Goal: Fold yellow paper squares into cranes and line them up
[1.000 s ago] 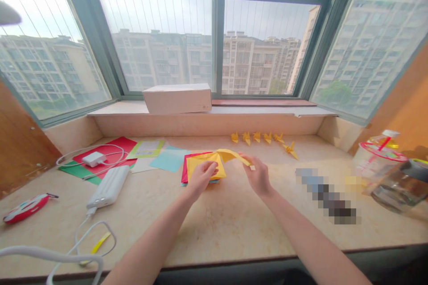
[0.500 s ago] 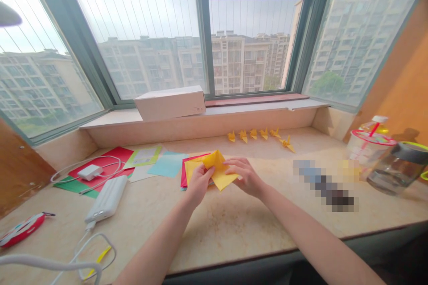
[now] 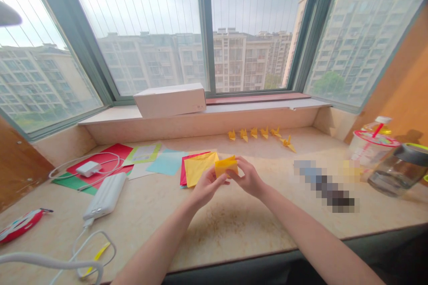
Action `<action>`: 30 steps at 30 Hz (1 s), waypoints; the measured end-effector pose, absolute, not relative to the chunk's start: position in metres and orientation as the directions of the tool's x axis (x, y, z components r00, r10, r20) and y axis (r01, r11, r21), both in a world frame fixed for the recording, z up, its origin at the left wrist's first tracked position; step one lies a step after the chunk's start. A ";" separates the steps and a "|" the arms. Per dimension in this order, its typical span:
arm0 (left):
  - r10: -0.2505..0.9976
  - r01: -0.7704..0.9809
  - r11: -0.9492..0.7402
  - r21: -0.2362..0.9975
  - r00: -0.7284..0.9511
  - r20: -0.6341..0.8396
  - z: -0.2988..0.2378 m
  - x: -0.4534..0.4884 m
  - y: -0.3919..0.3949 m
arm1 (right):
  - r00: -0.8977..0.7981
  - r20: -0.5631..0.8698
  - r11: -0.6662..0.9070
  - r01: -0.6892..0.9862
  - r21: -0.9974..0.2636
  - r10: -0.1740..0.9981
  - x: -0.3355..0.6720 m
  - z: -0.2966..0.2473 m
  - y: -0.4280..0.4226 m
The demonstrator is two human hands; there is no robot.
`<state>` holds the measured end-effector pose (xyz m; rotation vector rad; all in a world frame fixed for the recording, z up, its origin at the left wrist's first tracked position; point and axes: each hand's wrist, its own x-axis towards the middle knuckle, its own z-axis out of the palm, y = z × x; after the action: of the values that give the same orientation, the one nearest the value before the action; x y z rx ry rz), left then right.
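Note:
A small folded piece of yellow paper [image 3: 224, 167] is held up between both hands above the table. My left hand [image 3: 207, 185] pinches its lower left side, and my right hand [image 3: 248, 178] grips its right edge with thumb and fingers. Just behind my left hand lies a stack of square paper sheets [image 3: 199, 168], yellow on top with red showing beneath. Several folded yellow paper cranes [image 3: 254, 132] stand in a row toward the back of the table, one of them [image 3: 288, 143] a little nearer.
Left: coloured sheets [image 3: 169, 162], a white charger [image 3: 88, 168] with cable, a white power bank [image 3: 105, 196] and a red-and-white object [image 3: 23, 226]. Right: a lidded cup with a red straw [image 3: 369, 147] and a dark-lidded bottle [image 3: 397, 169]. A white box [image 3: 170, 101] rests on the sill.
The yellow paper in my hands has gone from a wider, opened-out shape to a smaller, folded one. It no longer covers the stack's yellow top sheet.

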<state>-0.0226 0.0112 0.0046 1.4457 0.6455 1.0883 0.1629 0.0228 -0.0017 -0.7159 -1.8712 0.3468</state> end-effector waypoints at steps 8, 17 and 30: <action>0.921 -0.012 -0.316 0.949 0.237 0.309 -0.005 -0.028 0.023 | -0.147 0.768 0.762 0.337 -0.553 0.623 0.170 0.000 0.020; 0.893 0.099 -0.406 0.908 0.255 0.372 -0.017 -0.035 0.033 | -0.190 0.798 0.804 0.323 -0.499 0.572 0.171 0.000 0.022; 0.734 0.366 -0.677 0.638 0.288 0.614 -0.015 -0.044 0.034 | -0.295 0.805 0.838 0.374 -0.398 0.514 0.171 -0.007 0.033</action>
<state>-0.0444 0.0342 -0.0145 2.1889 0.9916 1.3504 0.1712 0.0332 -0.0068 -0.6626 -1.9183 0.1596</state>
